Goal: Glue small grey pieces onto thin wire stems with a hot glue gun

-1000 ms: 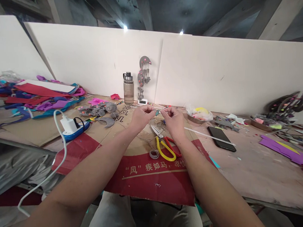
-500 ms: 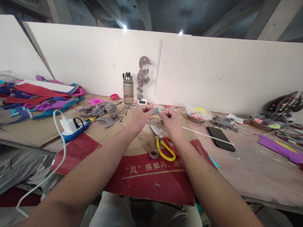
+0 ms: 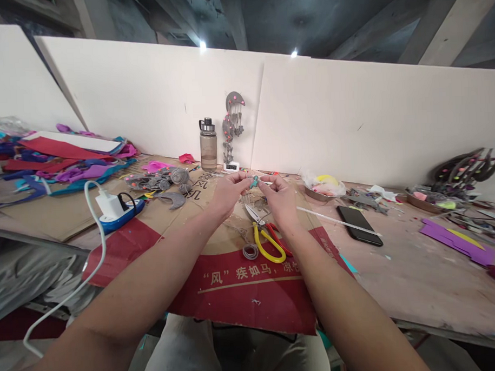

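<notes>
A small teal piece (image 3: 254,181) is pinched in the fingers of my left hand (image 3: 230,192), above the cardboard. My right hand (image 3: 279,194) is closed just to its right, fingertips pressed together close to the piece; whatever they grip is too small to make out. Below and between my hands lie scissors with yellow handles (image 3: 269,247) and a red-handled tool (image 3: 278,238), partly behind my right wrist. A small grey coil (image 3: 250,252) rests left of the yellow handles. The cardboard (image 3: 243,299) has a red printed front part.
A bottle (image 3: 208,145), a small clock (image 3: 231,166) and a grey moon ornament (image 3: 235,102) stand at the back. Grey felt pieces (image 3: 162,180) and a blue power strip (image 3: 122,216) are left; a black phone (image 3: 359,226) and a bowl (image 3: 324,187) are right.
The camera view has shifted slightly. My hands stay together around the teal piece, which shows a little more between the fingertips.
</notes>
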Motion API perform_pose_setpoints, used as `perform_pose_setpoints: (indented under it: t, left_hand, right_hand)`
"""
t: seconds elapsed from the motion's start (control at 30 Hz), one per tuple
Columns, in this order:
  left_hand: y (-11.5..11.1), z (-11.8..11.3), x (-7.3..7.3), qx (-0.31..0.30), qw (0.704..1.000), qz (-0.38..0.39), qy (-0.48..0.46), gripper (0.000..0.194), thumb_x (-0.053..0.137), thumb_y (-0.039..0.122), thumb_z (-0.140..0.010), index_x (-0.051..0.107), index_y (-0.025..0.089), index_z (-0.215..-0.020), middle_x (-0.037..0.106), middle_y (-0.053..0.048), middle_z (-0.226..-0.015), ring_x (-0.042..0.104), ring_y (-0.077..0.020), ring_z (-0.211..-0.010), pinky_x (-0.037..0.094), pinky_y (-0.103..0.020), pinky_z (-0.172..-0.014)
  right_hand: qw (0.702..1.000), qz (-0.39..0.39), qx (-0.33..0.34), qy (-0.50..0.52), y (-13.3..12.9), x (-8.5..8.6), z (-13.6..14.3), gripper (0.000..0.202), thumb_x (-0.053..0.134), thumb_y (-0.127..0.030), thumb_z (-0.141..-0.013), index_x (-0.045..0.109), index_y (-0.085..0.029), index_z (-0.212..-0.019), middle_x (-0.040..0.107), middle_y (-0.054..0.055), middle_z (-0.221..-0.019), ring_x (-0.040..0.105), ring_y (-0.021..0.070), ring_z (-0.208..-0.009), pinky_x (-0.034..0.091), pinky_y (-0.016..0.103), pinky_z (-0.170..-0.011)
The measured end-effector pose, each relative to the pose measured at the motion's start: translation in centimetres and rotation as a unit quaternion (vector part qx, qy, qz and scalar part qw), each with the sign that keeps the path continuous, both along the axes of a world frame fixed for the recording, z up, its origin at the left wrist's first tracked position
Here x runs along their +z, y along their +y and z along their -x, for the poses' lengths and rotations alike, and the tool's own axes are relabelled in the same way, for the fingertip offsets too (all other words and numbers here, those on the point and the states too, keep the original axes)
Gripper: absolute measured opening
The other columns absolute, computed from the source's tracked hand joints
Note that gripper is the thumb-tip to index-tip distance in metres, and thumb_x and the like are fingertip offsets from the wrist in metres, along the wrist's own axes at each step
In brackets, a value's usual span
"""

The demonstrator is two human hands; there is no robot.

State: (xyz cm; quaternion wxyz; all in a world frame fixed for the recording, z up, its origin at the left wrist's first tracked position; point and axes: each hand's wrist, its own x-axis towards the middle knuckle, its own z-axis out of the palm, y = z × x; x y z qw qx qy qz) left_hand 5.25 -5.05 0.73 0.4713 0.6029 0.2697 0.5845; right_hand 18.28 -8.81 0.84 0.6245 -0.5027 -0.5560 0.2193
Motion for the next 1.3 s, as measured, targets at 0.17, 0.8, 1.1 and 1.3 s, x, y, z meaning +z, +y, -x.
perform_pose_setpoints:
  t: [0.17, 0.8, 1.1, 1.3]
  left_hand:
    - [0.2, 0.0, -0.2, -0.036, 0.999, 0.017, -0.014, 0.017, 0.068, 0.027, -0.070, 0.061, 0.015, -0.062, 0.055, 0.000, -0.065, 0.042, -0.0067, -0.056, 0.033, -0.022, -0.054]
    - [1.5, 1.0, -0.6, -0.007, 0.990, 0.140, -0.024, 0.028, 0.070, 0.038, -0.068, 0.068, 0.012, -0.079, 0.067, -0.007, -0.080, 0.058, -0.0098, -0.067, 0.040, -0.022, -0.060]
    - [2.4, 1.9, -0.7, 0.031, 0.991, 0.112, -0.060, 0.017, 0.053, 0.027, -0.068, 0.047, 0.016, -0.057, 0.048, 0.002, -0.056, 0.041, -0.0065, -0.049, 0.032, -0.022, -0.049]
    - [2.6, 1.8, -0.9, 0.040, 0.995, 0.085, -0.042, 0.023, 0.053, 0.026, -0.071, 0.039, 0.017, -0.054, 0.038, 0.005, -0.052, 0.032, -0.0053, -0.045, 0.024, -0.021, -0.045]
  right_hand:
    - [0.997, 0.002, 0.050, 0.057, 0.7, -0.5, -0.2, 0.025, 0.063, -0.040, -0.069, 0.067, -0.017, -0.078, 0.048, -0.005, -0.057, 0.037, 0.0096, -0.054, 0.028, 0.023, -0.052]
    - [0.979, 0.092, 0.056, 0.175, -0.2, -0.2, -1.0, 0.018, 0.062, -0.032, -0.058, 0.052, -0.019, -0.064, 0.034, -0.011, -0.046, 0.020, 0.0038, -0.041, 0.013, 0.021, -0.042]
    - [0.987, 0.087, 0.050, 0.125, -0.2, -0.5, -0.9, 0.014, 0.058, -0.030, -0.058, 0.052, -0.019, -0.064, 0.036, -0.010, -0.048, 0.023, 0.0046, -0.043, 0.015, 0.022, -0.044]
    - [0.984, 0.092, 0.067, 0.140, -0.3, -0.5, -0.8, 0.015, 0.059, -0.030, -0.057, 0.052, -0.019, -0.066, 0.035, -0.011, -0.047, 0.021, 0.0045, -0.042, 0.014, 0.022, -0.043]
